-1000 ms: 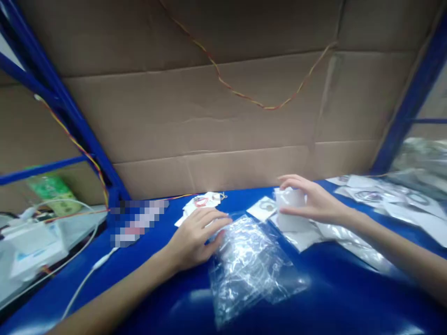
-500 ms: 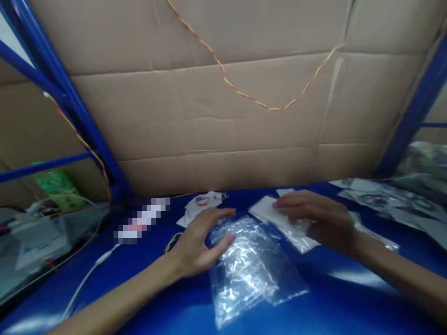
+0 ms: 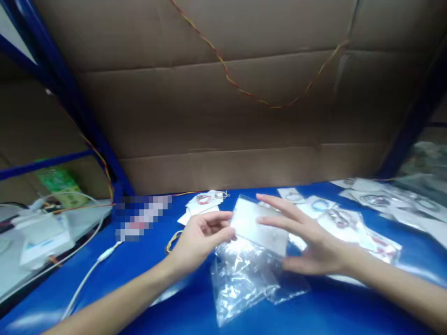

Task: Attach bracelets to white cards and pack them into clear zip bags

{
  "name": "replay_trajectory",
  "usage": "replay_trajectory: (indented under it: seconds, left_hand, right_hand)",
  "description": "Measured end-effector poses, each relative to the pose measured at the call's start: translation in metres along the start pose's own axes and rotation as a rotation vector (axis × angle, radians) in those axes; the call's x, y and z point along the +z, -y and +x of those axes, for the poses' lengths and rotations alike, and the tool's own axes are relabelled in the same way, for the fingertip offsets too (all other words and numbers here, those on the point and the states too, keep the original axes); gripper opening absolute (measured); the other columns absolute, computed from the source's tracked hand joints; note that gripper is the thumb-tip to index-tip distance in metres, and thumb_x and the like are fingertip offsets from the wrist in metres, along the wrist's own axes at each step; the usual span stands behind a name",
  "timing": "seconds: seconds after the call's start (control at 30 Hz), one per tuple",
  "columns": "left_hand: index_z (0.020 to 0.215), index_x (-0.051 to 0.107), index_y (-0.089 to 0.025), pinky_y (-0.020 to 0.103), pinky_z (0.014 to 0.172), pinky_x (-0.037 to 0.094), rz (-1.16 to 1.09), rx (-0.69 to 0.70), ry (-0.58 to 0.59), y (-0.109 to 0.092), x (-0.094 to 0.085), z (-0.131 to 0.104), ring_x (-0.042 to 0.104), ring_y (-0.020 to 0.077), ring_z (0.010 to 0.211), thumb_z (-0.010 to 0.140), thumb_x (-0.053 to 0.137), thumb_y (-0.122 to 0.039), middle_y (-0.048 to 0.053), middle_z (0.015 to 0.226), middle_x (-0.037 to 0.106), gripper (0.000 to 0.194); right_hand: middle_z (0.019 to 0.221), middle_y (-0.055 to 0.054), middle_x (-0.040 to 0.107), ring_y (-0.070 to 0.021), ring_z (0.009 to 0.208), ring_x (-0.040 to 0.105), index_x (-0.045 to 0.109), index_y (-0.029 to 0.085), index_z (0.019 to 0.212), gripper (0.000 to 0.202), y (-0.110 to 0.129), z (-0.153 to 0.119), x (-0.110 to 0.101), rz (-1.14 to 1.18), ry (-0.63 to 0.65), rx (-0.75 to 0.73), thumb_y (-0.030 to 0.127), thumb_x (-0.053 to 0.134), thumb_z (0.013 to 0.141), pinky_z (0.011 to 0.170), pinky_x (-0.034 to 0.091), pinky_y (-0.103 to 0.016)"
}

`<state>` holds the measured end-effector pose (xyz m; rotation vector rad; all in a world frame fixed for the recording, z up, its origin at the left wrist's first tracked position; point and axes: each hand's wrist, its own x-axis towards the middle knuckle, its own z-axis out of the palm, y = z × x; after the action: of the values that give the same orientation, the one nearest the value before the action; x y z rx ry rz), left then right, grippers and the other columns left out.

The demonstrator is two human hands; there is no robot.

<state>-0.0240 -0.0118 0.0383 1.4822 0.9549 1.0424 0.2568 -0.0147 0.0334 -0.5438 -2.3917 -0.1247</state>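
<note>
Thumb and fingers of my left hand (image 3: 206, 237) pinch the left edge of a white card in a clear plastic bag (image 3: 249, 221). My right hand (image 3: 314, 239) is at the card's right side with its fingers spread. Two of its fingertips lie over the card's face, and the thumb is by the lower right corner. Beneath the card, a stack of clear plastic bags (image 3: 240, 288) lies on the blue table cover (image 3: 188, 311). The right hand is slightly blurred.
Bagged cards with bracelet-like cords (image 3: 337, 221) spread over the right side, with more at the far right (image 3: 384, 197). A small card pile (image 3: 204, 202) sits at the back left. A white cable (image 3: 84, 281) runs along the left. A cardboard wall (image 3: 223, 116) stands behind.
My right hand has brought the white card left and over the plastic bags. My left hand has closed on its left edge. Bagged cards at right are more visible, and the cardboard looks darker.
</note>
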Motion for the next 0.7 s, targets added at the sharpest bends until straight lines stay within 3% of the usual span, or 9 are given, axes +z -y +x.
replay_trajectory:
  seconds: [0.13,0.27,0.37,0.43,0.57,0.7]
  left_hand:
    - [0.103,0.07,-0.013,0.028,0.068,0.054,-0.005,0.015,-0.025,-0.002,0.002,0.0,0.069,0.0171,0.065,0.074,0.084,-0.035,0.002,0.07,0.073,0.039]
    - [0.097,0.068,-0.014,0.027,0.063,0.053,-0.027,0.013,-0.072,-0.004,0.001,0.002,0.069,0.0171,0.061,0.076,0.081,-0.034,0.002,0.069,0.072,0.032]
    - [0.092,0.068,-0.014,0.026,0.063,0.053,-0.033,0.013,-0.096,-0.002,-0.004,0.006,0.069,0.0166,0.061,0.075,0.081,-0.033,0.003,0.074,0.073,0.029]
    - [0.091,0.069,-0.014,0.026,0.064,0.054,-0.032,0.03,-0.089,0.001,-0.007,0.008,0.069,0.016,0.063,0.075,0.081,-0.032,0.003,0.075,0.072,0.027]
    - [0.089,0.069,-0.015,0.025,0.063,0.054,-0.05,0.061,-0.065,0.004,-0.009,0.009,0.068,0.0154,0.064,0.077,0.08,-0.032,0.002,0.074,0.072,0.024]
    - [0.09,0.07,-0.015,0.026,0.063,0.054,-0.03,0.061,-0.085,0.004,-0.007,0.009,0.068,0.0155,0.063,0.076,0.081,-0.033,0.003,0.074,0.072,0.025]
  right_hand:
    - [0.163,-0.016,0.04,-0.0347,0.15,0.039,0.04,0.025,0.157,0.082,0.005,0.0,0.005,-0.01,0.013,0.009,0.029,0.076,0.083,0.12,0.037,-0.054]
    - [0.16,-0.017,0.043,-0.0347,0.146,0.044,0.031,0.027,0.161,0.094,0.006,0.0,0.005,-0.035,-0.037,0.056,0.041,0.081,0.083,0.116,0.044,-0.051]
    - [0.155,-0.018,0.047,-0.035,0.143,0.048,0.033,0.024,0.16,0.1,0.005,0.001,0.003,0.035,-0.073,0.093,0.049,0.085,0.078,0.114,0.047,-0.049]
    - [0.147,-0.016,0.056,-0.0332,0.137,0.054,0.043,0.025,0.154,0.084,0.005,0.003,0.003,0.107,-0.135,0.121,0.044,0.082,0.082,0.112,0.05,-0.046]
    - [0.131,-0.01,0.068,-0.0275,0.123,0.065,0.064,0.027,0.129,0.034,0.005,0.005,0.004,0.29,-0.269,0.286,0.027,0.065,0.096,0.102,0.055,-0.041]
    - [0.126,-0.008,0.07,-0.026,0.118,0.067,0.07,0.027,0.119,0.023,0.002,0.004,0.005,0.493,-0.269,0.425,0.028,0.056,0.1,0.095,0.057,-0.039]
